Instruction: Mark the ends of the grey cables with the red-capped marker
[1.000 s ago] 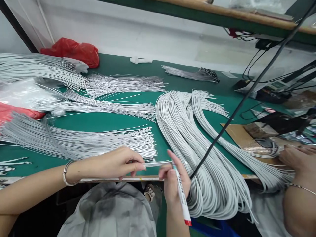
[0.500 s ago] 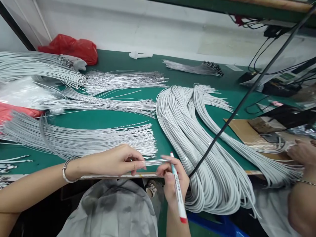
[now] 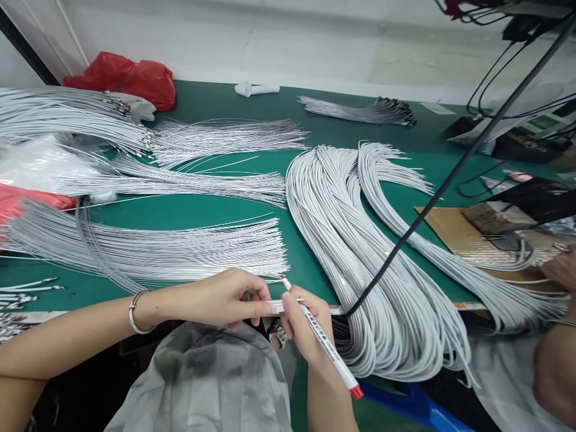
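Note:
My left hand [image 3: 231, 297], closed, pinches a few thin grey wires [image 3: 278, 306] whose ends stretch toward the other hand. A white marker pen [image 3: 328, 348] with a red end sits in my right hand [image 3: 308, 321], its red tip pointing up and left, above the wires. The fingers of that hand also lie at the wire ends; whether they grip them is hidden. Just beyond my left hand a bundle of grey wires [image 3: 180, 249] lies on the green table. To the right, thick looped grey cables [image 3: 373, 258] hang over the table edge.
More wire bundles [image 3: 234, 141] and a red plastic bag [image 3: 135, 81] lie farther back. A black cable [image 3: 432, 204] slants across the right side. A co-worker's hand [image 3: 560, 267] is at the far right, near a cardboard sheet [image 3: 454, 234].
The marker pen has tilted from nearly upright to slanting, tip to the left. My right hand has moved slightly left, closer to my left hand, which still holds the wires.

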Demonstrator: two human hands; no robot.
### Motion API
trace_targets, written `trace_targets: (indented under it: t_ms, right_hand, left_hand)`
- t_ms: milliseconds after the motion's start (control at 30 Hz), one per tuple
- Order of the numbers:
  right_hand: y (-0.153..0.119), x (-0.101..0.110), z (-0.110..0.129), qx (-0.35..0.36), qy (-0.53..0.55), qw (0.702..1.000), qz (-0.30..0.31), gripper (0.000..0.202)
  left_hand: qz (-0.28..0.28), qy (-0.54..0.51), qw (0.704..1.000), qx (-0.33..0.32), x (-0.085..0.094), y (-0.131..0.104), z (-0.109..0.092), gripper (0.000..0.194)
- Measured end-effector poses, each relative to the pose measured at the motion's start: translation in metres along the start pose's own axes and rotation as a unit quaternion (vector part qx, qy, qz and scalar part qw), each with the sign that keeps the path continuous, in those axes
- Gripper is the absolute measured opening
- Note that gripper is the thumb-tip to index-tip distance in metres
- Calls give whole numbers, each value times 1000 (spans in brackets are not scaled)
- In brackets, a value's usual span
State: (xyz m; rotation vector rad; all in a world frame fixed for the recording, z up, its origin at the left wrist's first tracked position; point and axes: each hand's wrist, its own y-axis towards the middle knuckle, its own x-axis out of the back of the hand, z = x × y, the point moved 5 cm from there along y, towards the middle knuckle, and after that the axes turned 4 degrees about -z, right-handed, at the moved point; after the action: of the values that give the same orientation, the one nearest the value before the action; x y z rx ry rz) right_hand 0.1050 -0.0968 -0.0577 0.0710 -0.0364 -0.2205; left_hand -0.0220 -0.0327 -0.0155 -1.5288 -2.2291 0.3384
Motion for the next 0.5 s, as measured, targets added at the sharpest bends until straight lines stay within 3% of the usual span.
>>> trace_targets:
  t_ms: [133, 233, 400, 500]
  right_hand:
    - [-4, 16, 5, 56, -26, 990, -129, 26]
    - [-12, 19, 9, 120, -65, 970, -203, 31]
    - [-17, 4, 11, 183, -121, 964, -151, 33]
    - [-15, 7, 9, 181, -108, 965, -154, 35]
  left_hand:
    - [-16, -30, 999, 14, 2, 1, 4, 37]
    - [-31, -42, 998, 18, 5, -1, 2, 37]
    - [-43, -47, 998, -1, 7, 1, -5, 39]
    - [-50, -26, 998, -5, 6, 1, -6, 40]
